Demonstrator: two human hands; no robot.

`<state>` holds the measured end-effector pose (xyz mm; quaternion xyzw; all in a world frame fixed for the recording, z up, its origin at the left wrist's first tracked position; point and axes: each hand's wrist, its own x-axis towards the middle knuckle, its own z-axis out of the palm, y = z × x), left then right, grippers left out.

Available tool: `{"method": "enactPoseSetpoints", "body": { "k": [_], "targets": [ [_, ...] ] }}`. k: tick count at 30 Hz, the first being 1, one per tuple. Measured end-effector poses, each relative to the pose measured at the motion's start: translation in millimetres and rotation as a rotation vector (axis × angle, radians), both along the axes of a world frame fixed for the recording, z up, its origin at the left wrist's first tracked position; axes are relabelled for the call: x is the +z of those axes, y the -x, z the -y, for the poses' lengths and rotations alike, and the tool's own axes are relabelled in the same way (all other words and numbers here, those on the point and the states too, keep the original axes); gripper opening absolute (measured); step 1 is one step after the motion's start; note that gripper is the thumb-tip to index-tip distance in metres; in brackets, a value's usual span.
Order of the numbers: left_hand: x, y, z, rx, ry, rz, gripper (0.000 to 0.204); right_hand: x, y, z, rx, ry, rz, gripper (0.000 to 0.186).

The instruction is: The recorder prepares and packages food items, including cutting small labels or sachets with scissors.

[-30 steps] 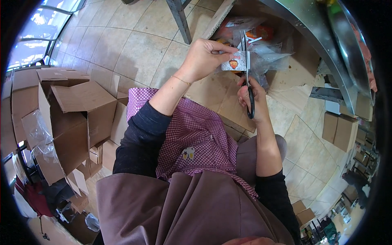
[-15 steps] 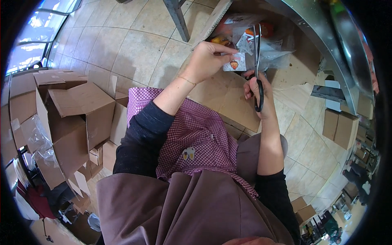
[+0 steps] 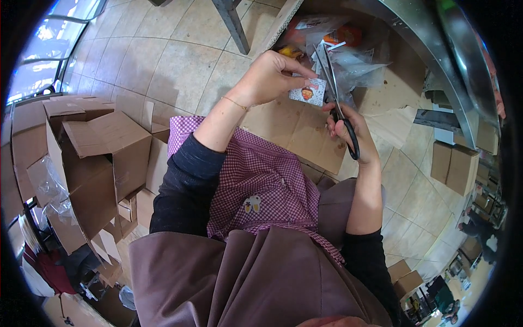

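My left hand (image 3: pixel 264 79) pinches a small white printed sachet (image 3: pixel 308 94) by its upper left part, between thumb and fingers. A pair of scissors (image 3: pixel 333 82) with black handles is gripped in my right hand (image 3: pixel 359 133), its long blades pointing away from me and tilted left. The blades pass just beside the sachet's right edge; whether they touch it I cannot tell. Beneath both hands lies an open cardboard box (image 3: pixel 313 133), with clear plastic bags (image 3: pixel 357 68) and red and yellow packages inside.
Several open cardboard boxes (image 3: pixel 111 133) stand to my left. A shiny metal edge (image 3: pixel 430 49) curves past the far right. A metal leg (image 3: pixel 231 24) rests on the tiled floor (image 3: pixel 169 65) ahead. Another closed carton (image 3: pixel 455 168) stands at right.
The scissors have swung from nearly upright to tilted left, while my right hand shifted slightly right and nearer. My left hand has moved a little left with the sachet, which now shows more fully.
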<state>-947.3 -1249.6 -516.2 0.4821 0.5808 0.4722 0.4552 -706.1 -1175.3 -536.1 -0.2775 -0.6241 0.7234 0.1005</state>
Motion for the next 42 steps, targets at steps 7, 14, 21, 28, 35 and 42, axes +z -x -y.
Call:
{"method": "enactPoseSetpoints", "body": {
  "k": [7,14,21,28,35,42],
  "targets": [
    [12,-3,2,-0.028,0.047,-0.006,0.020,11,0,4,0.009,0.040,0.023,0.058],
    [10,-3,3,-0.040,0.029,0.013,0.021,11,-3,3,0.049,0.014,0.022,0.050],
    [8,-2,2,-0.061,0.049,0.001,0.021,8,-3,4,0.038,-0.042,0.025,0.050],
    [10,2,5,-0.080,0.052,-0.033,0.022,13,1,5,0.052,0.019,0.052,0.052],
    [12,3,7,-0.073,0.064,-0.054,0.022,12,2,4,0.085,-0.017,0.043,0.053],
    [12,3,6,-0.080,0.076,-0.075,0.021,12,2,5,0.084,0.005,0.036,0.056]
  ]
}}
